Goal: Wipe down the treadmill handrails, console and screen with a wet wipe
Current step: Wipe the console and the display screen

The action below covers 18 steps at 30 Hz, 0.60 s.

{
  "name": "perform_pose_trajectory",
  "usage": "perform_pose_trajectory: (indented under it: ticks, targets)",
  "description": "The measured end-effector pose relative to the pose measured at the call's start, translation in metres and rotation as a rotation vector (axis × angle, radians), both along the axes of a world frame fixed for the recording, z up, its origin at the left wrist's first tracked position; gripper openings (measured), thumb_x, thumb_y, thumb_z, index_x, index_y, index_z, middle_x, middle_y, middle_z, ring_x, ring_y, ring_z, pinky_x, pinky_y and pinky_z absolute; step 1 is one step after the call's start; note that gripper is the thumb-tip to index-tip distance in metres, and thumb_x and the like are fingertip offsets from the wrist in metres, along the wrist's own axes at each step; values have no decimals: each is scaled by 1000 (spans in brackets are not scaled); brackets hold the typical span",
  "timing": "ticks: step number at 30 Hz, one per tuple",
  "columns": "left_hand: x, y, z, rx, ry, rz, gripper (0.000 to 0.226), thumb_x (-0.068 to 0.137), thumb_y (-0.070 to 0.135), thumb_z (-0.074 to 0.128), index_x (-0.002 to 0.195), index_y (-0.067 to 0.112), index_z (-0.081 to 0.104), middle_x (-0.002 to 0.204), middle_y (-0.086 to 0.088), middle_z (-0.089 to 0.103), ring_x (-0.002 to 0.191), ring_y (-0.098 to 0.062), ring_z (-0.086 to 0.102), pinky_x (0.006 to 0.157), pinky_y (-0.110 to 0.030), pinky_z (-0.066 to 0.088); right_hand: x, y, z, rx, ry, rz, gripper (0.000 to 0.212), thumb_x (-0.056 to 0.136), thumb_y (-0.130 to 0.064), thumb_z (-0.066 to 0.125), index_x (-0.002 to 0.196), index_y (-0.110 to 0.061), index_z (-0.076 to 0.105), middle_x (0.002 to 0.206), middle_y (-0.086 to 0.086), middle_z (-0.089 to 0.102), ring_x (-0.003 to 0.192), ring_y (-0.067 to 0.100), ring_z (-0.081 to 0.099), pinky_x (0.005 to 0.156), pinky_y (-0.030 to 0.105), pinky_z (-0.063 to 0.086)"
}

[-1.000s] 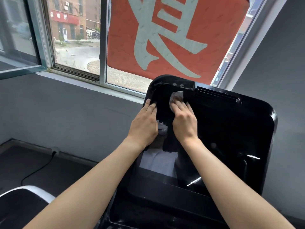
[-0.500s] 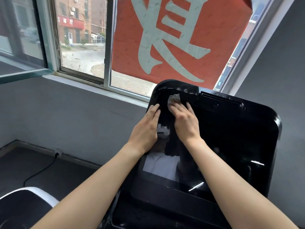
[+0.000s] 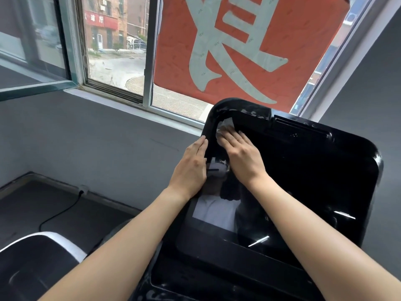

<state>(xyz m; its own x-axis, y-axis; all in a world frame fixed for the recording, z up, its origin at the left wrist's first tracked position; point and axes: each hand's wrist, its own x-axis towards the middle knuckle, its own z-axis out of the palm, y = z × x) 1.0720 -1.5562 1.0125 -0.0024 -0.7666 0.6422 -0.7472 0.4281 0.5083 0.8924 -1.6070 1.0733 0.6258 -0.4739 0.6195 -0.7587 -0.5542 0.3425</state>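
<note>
The glossy black treadmill console (image 3: 338, 170) fills the right half of the view, with its dark screen (image 3: 271, 203) reflecting a person. My right hand (image 3: 240, 155) presses a crumpled white wet wipe (image 3: 224, 127) flat against the screen's upper left corner, fingers straight. My left hand (image 3: 192, 168) rests with straight fingers on the console's left edge, beside the right hand. Smears show on the console's top rim.
A window (image 3: 117, 51) with a red banner (image 3: 249, 46) stands right behind the console. A grey wall runs below the sill. A black-and-white machine part (image 3: 36, 257) sits at the lower left, with a power cable (image 3: 63, 211) on the floor.
My right hand has slid the wipe up and left into the screen's top left corner. My left hand shifted slightly outward onto the console's edge.
</note>
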Motion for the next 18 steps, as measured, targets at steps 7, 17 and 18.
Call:
perform_pose_trajectory:
  ticks: [7,17,18]
  targets:
    - [9,0,1,42,57,-80,56,103,7,52,158,8,37,166,0,32,151,-16,32,124,-26,26,20,12,-25,51,-106,5,51,92,3,57,143,-3,57,154,15,49,148,30,40,124,42,30]
    - [6,2,1,72,90,-72,55,105,8,50,158,10,36,167,3,28,151,-13,31,120,-15,20,1,8,-4,77,-126,-20,46,100,-9,58,145,-16,57,155,2,50,151,19,34,128,46,14]
    - [7,2,2,74,87,-75,55,105,8,49,158,10,36,167,4,28,151,-13,31,120,-15,20,4,9,-6,87,-222,-54,45,100,-7,56,144,-15,58,154,2,52,151,20,36,128,47,14]
